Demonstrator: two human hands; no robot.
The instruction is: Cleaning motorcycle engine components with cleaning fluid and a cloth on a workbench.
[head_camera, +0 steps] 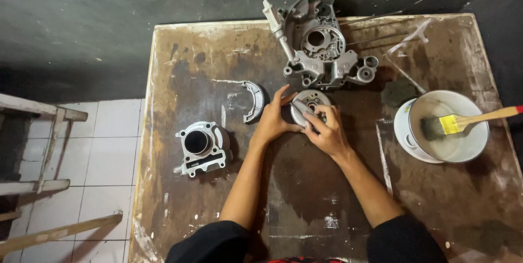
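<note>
Under both hands [275, 118] [326, 131], round metal plate [315, 97] half hidden, grip unclear

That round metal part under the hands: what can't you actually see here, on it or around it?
Head view only:
- Round metal part: both the left hand and right hand cover much of it, so its lower half is hidden.
- What the right hand's fingers pinch: too small to tell.
- Paintbrush in the white bowl: handle end cut off by the right edge.
- Large engine casing: its far side fades into the dark wall.
</note>
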